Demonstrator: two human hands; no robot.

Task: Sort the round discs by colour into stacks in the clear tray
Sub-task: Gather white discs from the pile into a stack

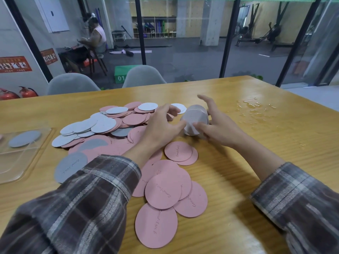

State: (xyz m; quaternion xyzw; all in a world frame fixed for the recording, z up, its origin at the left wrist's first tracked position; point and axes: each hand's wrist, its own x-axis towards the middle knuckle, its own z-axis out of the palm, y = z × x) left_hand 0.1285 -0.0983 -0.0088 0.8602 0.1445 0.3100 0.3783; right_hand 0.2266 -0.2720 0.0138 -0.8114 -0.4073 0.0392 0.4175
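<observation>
Head view, table: a wooden table (256, 162) carries everything; its far right part bears a clear, wet-looking patch (255, 107).
Clear tray: the clear tray (11, 162) lies at the table's left edge, well apart from both hands.
Tray contents: one grey disc (24, 138) lies flat in the tray's far part; a sliver of pink shows at the picture's edge, too little to tell what it is.
Loose pile: the mixed pile (110, 123) of pink, grey and pale discs spreads from beside the tray toward the table's middle, overlapping and unsorted.
Near discs: a cluster of pink discs (163, 191) lies toward the near edge, between the forearms.
Held stack: a held stack (195, 118) of grey discs stands on edge at mid-table, its rim down on the wood.
Right hand: the right hand (218, 125) clasps the stack, thumb on its near face and fingers behind; the forefinger juts free.
Left hand: the left hand (161, 123) has its thumb against the stack's left rim and fingers curled above it, seemingly gripping; the contact is blurred.
Step in hand: probably squaring up gathered grey discs into one even stack.
Progress: early, judging by the large unsorted pile.
Next move: likely carrying the stack leftward across the pile to the tray and laying it flat on the grey disc, gripped firmly so the discs do not fan out.
</observation>
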